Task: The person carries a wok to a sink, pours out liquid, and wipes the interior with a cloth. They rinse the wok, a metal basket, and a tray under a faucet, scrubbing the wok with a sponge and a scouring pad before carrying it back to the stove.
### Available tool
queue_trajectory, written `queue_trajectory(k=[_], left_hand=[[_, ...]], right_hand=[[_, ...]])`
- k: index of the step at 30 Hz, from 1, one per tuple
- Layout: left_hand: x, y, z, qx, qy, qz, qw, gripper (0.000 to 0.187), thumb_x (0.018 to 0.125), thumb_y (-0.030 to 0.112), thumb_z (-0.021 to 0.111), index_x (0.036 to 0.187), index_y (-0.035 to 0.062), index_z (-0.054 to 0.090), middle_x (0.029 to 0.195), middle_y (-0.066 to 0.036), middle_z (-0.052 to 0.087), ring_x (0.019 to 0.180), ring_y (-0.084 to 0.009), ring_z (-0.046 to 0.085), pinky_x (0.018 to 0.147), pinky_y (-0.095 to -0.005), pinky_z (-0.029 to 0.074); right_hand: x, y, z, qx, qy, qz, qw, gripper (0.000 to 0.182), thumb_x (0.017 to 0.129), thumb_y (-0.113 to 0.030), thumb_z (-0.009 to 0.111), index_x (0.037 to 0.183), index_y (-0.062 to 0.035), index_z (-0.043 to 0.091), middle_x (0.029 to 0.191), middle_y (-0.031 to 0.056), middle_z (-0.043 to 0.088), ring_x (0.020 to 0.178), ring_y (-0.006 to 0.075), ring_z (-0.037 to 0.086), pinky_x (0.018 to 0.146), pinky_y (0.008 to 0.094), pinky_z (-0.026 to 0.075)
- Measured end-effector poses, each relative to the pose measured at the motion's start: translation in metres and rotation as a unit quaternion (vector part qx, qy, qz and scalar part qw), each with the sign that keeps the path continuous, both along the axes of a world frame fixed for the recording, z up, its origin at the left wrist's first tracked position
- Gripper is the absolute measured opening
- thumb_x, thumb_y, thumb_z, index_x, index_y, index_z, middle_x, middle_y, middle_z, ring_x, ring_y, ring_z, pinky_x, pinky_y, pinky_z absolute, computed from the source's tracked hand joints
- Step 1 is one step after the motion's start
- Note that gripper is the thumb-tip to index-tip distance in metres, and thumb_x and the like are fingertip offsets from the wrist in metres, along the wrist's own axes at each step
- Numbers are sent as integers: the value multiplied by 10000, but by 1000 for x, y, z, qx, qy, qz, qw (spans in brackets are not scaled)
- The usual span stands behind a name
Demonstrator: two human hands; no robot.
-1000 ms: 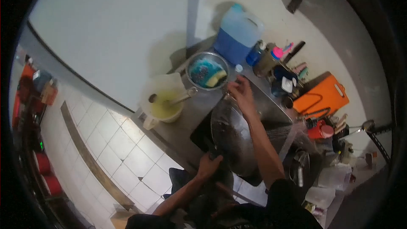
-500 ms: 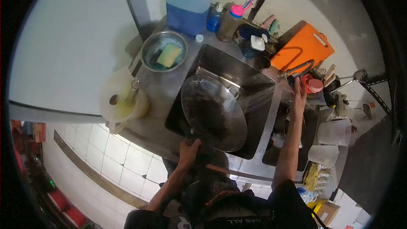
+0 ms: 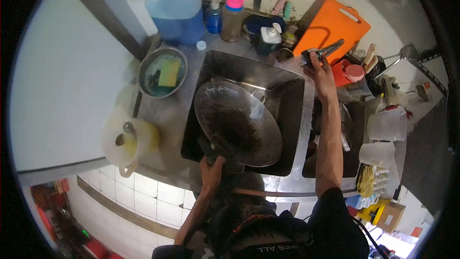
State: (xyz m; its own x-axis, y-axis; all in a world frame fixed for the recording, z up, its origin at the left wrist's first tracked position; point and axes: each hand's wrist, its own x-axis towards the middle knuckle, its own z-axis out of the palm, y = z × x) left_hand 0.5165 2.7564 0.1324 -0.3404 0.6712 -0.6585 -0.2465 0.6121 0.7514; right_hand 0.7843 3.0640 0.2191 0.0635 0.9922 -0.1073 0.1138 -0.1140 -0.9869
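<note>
A large dark wok (image 3: 239,123) lies tilted in the left sink basin (image 3: 287,91), its handle toward the front edge. My left hand (image 3: 212,170) is closed round that handle. My right hand (image 3: 318,69) reaches to the back of the sink, its fingers on the dark faucet (image 3: 330,48) between the two basins. Water spray is faintly visible near the faucet head. To the left of the basin, a metal bowl (image 3: 142,74) holds bluish liquid and a yellow-green sponge (image 3: 169,72).
A jug of blue liquid (image 3: 177,19), a pink-capped bottle (image 3: 232,21) and a pump bottle (image 3: 270,41) line the back. An orange cutting board (image 3: 335,26) leans on the wall. A white pitcher (image 3: 115,136) stands left, a red container (image 3: 341,73) right.
The view has shifted. My right hand has moved left and back with the faucet, and the broad spray over the basin is no longer plainly visible. My left hand stays on the wok handle.
</note>
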Motion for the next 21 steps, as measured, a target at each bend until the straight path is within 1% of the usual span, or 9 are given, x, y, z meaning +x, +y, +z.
queue_trajectory(k=[2,6,7,8,10,14,16,19,21], left_hand=[[2,12,4,-8,1,-9,1000,504,818,274,648,1166,-61,507,1048,-152,608,958,-255,589,900,-393,463],[3,24,2,5,10,-35,999,673,796,269,687,1295,-53,371,1178,-192,502,1068,-283,524,945,-421,435],[4,27,3,29,33,-54,998,741,785,256,699,1339,-50,314,1228,-208,459,1099,-295,502,958,-430,427],[8,33,5,24,37,-67,997,741,785,256,699,1339,-50,314,1228,-208,459,1099,-295,502,958,-430,427],[20,48,23,-24,-27,60,998,816,762,232,715,1377,-42,255,1253,-212,416,1119,-299,481,965,-425,420],[25,66,25,1,-9,8,1000,807,761,203,711,1377,-54,258,1220,-193,452,1098,-286,498,965,-412,421],[25,70,16,37,1,53,998,724,749,152,685,1348,-36,326,1153,-154,509,1053,-268,534,936,-401,458],[24,79,17,31,-38,103,993,628,723,88,648,1298,-6,413,1097,-121,556,989,-253,571,881,-391,503],[32,89,31,42,-32,98,994,592,714,80,640,1268,7,442,1088,-116,564,972,-254,581,860,-394,515]], right_hand=[[0,2,0,10,7,16,1000,971,880,-507,676,1460,117,211,1310,199,520,1078,267,613,930,365,484],[-2,5,2,7,10,31,999,912,887,-503,669,1453,89,268,1356,207,488,1086,267,611,929,364,488],[-3,6,1,22,22,24,999,669,911,-452,662,1310,38,443,1151,132,618,978,183,637,813,317,525],[-2,13,-7,18,26,11,999,669,911,-452,662,1310,38,443,1151,132,618,978,183,637,813,317,525],[-1,25,-20,48,18,34,998,684,903,-457,669,1296,53,438,1131,125,626,936,185,648,806,308,528],[0,33,-16,15,-32,37,999,780,917,-451,653,1390,86,342,1192,170,615,1043,209,634,889,305,499],[-4,37,-20,64,36,60,996,693,909,-452,665,1306,64,429,1128,154,643,1020,176,637,875,298,494],[-3,31,-8,62,41,45,996,656,891,-465,682,1242,48,474,1084,142,654,986,176,637,860,301,489],[2,35,-20,86,18,39,995,672,879,-475,692,1243,47,478,1072,138,654,963,173,634,849,303,487]])
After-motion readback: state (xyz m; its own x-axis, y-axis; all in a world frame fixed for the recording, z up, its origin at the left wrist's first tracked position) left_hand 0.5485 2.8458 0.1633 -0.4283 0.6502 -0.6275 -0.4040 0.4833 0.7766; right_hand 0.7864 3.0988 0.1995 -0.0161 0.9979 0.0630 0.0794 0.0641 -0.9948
